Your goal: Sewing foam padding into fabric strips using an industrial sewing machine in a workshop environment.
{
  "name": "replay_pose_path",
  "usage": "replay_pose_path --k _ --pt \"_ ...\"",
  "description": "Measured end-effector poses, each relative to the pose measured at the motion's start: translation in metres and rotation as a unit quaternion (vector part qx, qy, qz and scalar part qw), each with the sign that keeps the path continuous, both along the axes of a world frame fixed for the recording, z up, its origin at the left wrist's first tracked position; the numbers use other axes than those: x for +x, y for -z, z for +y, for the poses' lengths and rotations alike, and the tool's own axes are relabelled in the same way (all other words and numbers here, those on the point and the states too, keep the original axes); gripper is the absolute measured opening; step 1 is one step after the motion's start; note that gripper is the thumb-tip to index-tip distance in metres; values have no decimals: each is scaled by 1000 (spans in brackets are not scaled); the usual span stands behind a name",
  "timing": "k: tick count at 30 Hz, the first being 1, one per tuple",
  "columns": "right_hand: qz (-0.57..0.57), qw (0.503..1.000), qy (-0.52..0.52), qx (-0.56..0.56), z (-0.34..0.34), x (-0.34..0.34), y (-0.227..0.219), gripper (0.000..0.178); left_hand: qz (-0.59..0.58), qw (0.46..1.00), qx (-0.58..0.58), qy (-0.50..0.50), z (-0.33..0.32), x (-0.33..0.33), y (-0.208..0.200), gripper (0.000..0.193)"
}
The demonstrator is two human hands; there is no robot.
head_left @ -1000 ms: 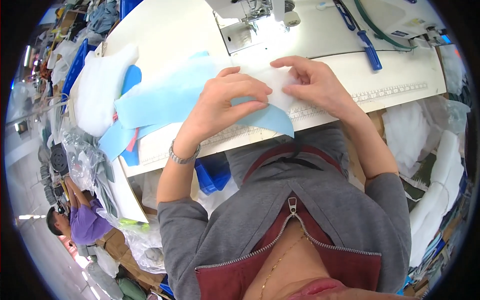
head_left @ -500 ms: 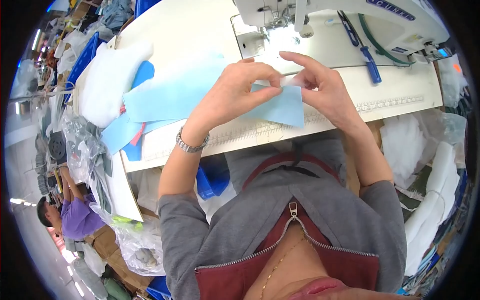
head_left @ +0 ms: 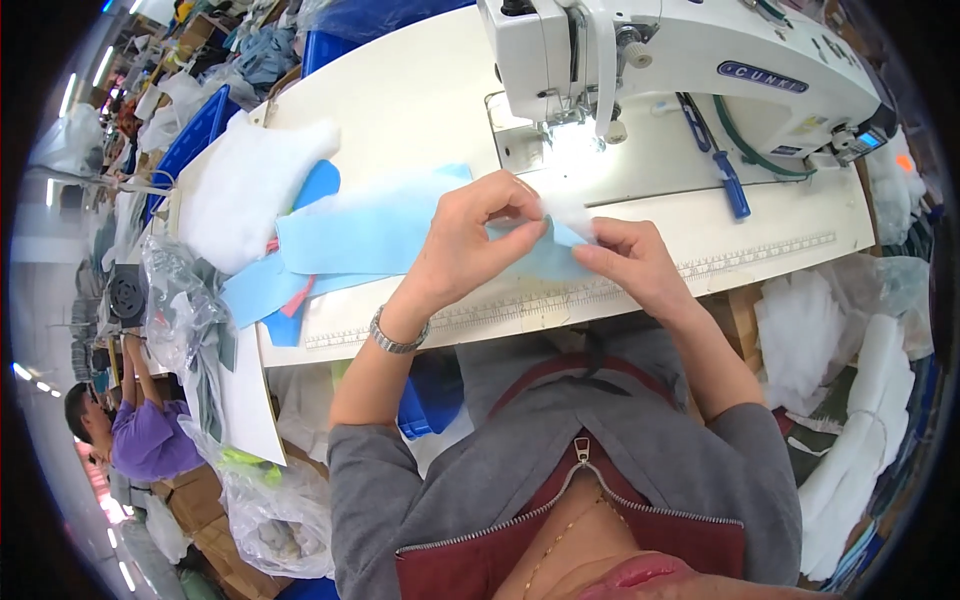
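Observation:
In front of the sewing machine (head_left: 540, 70), a light blue fabric piece (head_left: 545, 264) is held above the table edge, with thin white wadding (head_left: 566, 212) against its far side. My left hand (head_left: 472, 240) pinches its upper edge between thumb and fingers; a metal watch is on that wrist. Thumb and index finger of my right hand (head_left: 640, 262) close on the piece's right edge, where a corner is bent up. More light blue fabric pieces (head_left: 350, 240) lie left of my left hand, partly under thin white material.
A thick white wadding sheet (head_left: 235, 195) lies at the table's left. Beneath the machine arm are a blue-handled screwdriver (head_left: 733, 190) and dark snips (head_left: 692, 120). A ruler strip (head_left: 750, 258) runs along the front edge. A person in purple (head_left: 155, 435) works far left.
My right hand has gone from raised, spread fingers to a pinch on the fabric's right edge. The piece's corner is now bent up. The whole view has shifted slightly.

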State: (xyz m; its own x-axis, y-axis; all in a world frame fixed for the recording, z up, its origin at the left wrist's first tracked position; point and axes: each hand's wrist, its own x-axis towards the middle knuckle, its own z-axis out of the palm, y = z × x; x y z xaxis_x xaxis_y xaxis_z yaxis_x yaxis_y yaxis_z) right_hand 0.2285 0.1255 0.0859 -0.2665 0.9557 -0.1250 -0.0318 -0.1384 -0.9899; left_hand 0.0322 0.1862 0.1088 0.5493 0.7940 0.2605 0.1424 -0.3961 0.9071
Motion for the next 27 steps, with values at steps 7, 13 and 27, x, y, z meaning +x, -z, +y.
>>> replay_pose_path --k 7,13,27 --pt "-28 999 22 38 -4 -5 -8 27 -12 998 -55 -20 -7 -8 -4 8" --pt "-5 996 46 82 -11 -11 -8 23 -33 995 -80 -45 -15 -5 -9 18" --pt "-102 985 68 122 -16 -14 -12 18 28 998 -64 5 -17 -12 -15 20"
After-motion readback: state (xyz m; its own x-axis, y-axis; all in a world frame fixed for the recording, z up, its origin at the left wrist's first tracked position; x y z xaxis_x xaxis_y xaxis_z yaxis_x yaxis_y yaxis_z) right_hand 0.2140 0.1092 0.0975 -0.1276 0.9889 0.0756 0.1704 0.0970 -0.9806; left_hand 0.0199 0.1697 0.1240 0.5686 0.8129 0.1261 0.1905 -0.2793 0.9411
